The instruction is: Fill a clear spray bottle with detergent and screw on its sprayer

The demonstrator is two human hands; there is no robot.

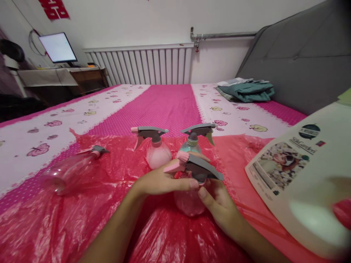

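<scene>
Upright between my hands stands a clear spray bottle point(189, 204) with a grey and pink spray head. My left hand point(161, 180) is closed at its neck, the thumb lying across the collar below the pink trigger. On the other side my right hand point(219, 202) grips the neck and upper body, its thumb tip close to the left thumb. Several fingers are hidden behind the bottle. Just beyond are a spray bottle of pale pink liquid point(158, 155) and one of bluish liquid point(190, 147), partly covered by my hands.
A clear spray bottle point(68, 173) lies on its side at left on red plastic sheeting point(153, 233). A large white jug point(298, 182) leans at right. Folded clothes point(246, 90) rest on the bed near the grey headboard point(298, 54). Behind are a radiator point(142, 65) and a monitor point(58, 47).
</scene>
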